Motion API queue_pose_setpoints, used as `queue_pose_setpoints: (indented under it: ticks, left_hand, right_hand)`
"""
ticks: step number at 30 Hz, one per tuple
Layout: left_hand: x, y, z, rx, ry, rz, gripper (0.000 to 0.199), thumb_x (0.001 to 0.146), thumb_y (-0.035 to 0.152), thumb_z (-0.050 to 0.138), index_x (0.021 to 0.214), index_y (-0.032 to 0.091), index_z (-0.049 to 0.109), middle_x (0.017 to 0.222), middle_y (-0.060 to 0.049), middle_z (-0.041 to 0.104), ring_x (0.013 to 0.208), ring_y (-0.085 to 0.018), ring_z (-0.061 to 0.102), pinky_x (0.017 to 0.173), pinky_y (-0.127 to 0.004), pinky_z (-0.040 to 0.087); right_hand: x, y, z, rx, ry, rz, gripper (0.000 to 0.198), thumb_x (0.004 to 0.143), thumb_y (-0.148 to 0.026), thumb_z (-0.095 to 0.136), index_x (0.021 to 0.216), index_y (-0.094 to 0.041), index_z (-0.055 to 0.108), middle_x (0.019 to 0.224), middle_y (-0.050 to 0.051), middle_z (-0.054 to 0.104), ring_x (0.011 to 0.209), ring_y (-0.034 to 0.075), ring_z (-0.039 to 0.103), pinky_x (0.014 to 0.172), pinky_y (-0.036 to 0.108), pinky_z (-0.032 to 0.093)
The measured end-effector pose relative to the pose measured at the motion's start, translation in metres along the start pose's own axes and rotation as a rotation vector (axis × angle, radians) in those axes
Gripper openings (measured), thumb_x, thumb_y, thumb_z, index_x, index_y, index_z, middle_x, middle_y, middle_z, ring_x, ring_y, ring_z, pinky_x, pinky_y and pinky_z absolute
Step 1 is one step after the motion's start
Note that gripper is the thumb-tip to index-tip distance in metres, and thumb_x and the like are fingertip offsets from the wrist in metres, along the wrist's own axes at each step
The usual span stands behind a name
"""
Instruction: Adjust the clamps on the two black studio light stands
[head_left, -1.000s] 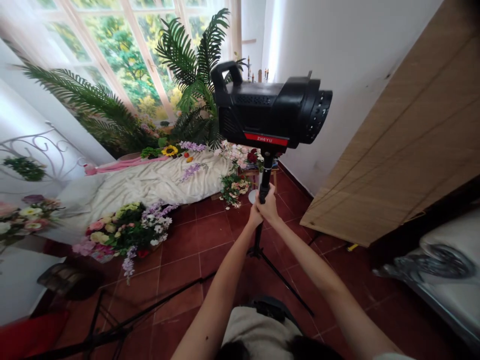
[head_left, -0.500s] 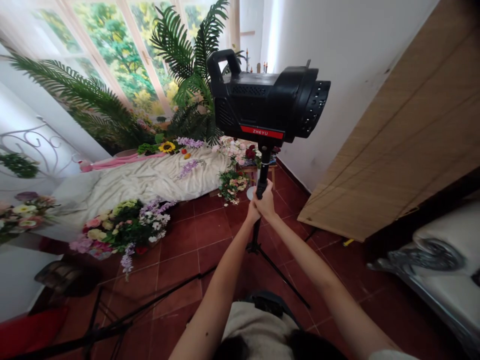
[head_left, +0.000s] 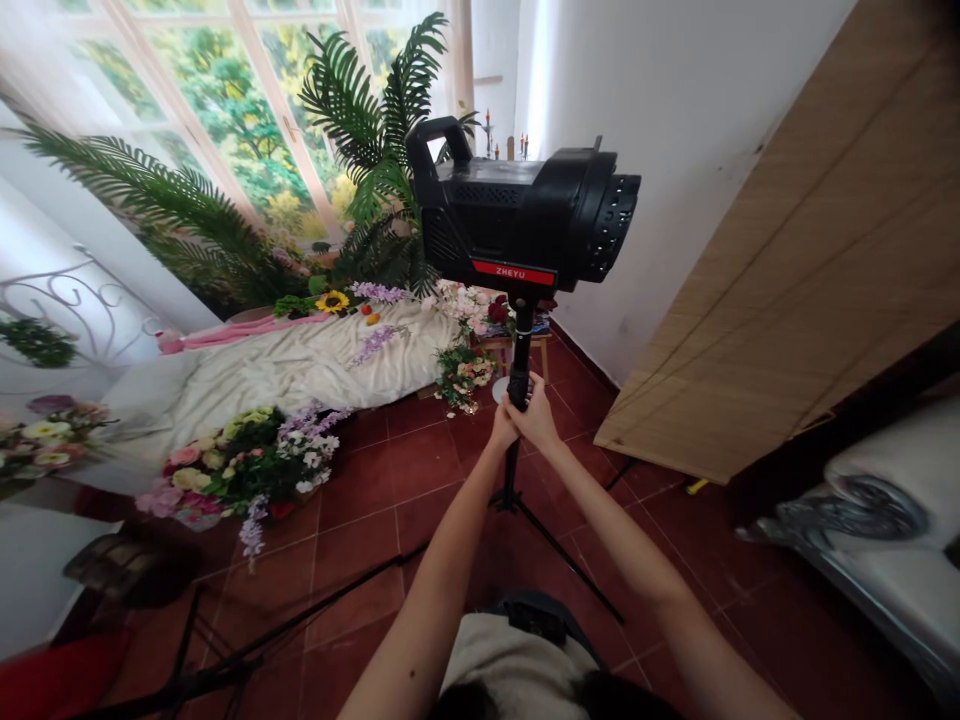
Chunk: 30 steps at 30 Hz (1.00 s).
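Note:
A black studio light (head_left: 517, 215) with a red ZHEYU label sits on top of a black light stand (head_left: 523, 345) in front of me. My left hand (head_left: 505, 424) is closed round the stand's pole, just under its clamp collar. Against it, a little higher and to the right, my right hand (head_left: 538, 412) wraps the collar (head_left: 517, 390); its fingers partly show round the far side. The stand's legs (head_left: 574, 560) spread over the floor below my hands. The light's perforated front end points right.
Beyond the stand is a bed with a cream cover (head_left: 300, 365), edged by artificial flowers (head_left: 247, 450) and palm fronds (head_left: 375, 130). A wooden panel (head_left: 765, 270) leans at the right, near a silver-framed sofa (head_left: 862, 510). Another black stand leg (head_left: 330, 600) crosses the red tiles (head_left: 420, 460) at left.
The studio light has shifted slightly left and down in view. My hands sit a little lower in the picture, and the right fingers show more round the collar.

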<state>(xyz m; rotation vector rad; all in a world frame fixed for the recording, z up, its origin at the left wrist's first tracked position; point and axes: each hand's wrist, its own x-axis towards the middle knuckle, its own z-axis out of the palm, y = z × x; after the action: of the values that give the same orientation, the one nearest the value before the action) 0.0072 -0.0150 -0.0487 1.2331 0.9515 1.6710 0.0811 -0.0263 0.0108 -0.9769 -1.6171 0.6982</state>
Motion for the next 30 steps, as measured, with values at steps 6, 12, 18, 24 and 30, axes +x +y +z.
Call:
queue_pose_setpoints:
  ticks: [6, 12, 18, 24, 30]
  left_hand:
    - [-0.001, -0.008, -0.003, 0.092, -0.003, -0.092, 0.037, 0.066, 0.04, 0.072, 0.09, 0.015, 0.06, 0.077, -0.005, 0.063, 0.068, -0.015, 0.059, 0.069, -0.031, 0.051]
    - [-0.002, -0.005, -0.005, 0.206, 0.043, -0.11, 0.031, 0.066, 0.039, 0.071, 0.085, 0.017, 0.06, 0.073, -0.002, 0.062, 0.066, -0.013, 0.059, 0.067, -0.028, 0.05]
    - [-0.004, 0.006, 0.001, 0.214, 0.085, -0.152, 0.029, 0.066, 0.04, 0.071, 0.08, 0.018, 0.058, 0.071, -0.001, 0.061, 0.062, -0.013, 0.058, 0.064, -0.027, 0.049]
    - [-0.005, 0.008, 0.001, 0.262, 0.096, -0.11, 0.027, 0.066, 0.037, 0.072, 0.078, 0.018, 0.058, 0.075, -0.002, 0.062, 0.066, -0.013, 0.058, 0.066, -0.027, 0.05]
    - [-0.004, 0.002, 0.0, 0.259, 0.099, -0.116, 0.027, 0.066, 0.038, 0.07, 0.08, 0.018, 0.058, 0.073, -0.001, 0.061, 0.063, -0.012, 0.057, 0.064, -0.026, 0.049]
  right_hand:
    - [-0.024, 0.014, -0.025, -0.051, -0.024, 0.018, 0.041, 0.077, -0.039, 0.062, 0.112, -0.02, 0.051, 0.105, 0.01, 0.061, 0.097, 0.021, 0.059, 0.085, 0.037, 0.049]
    - [-0.052, 0.021, -0.033, -0.05, 0.075, 0.094, 0.032, 0.081, -0.04, 0.056, 0.103, -0.018, 0.055, 0.102, 0.011, 0.061, 0.089, 0.02, 0.059, 0.08, 0.035, 0.049]
    - [-0.062, 0.022, -0.033, 0.0, 0.131, 0.21, 0.031, 0.087, -0.045, 0.044, 0.1, -0.018, 0.053, 0.089, 0.008, 0.064, 0.078, 0.018, 0.061, 0.072, 0.03, 0.048]
    - [-0.069, 0.02, -0.035, -0.059, 0.096, 0.27, 0.039, 0.086, -0.053, 0.041, 0.091, -0.018, 0.057, 0.08, 0.007, 0.066, 0.069, 0.018, 0.059, 0.065, 0.027, 0.045]
    - [-0.065, 0.024, -0.031, -0.062, 0.095, 0.337, 0.044, 0.082, -0.059, 0.045, 0.067, -0.019, 0.055, 0.063, 0.004, 0.061, 0.056, 0.016, 0.051, 0.056, 0.025, 0.039]
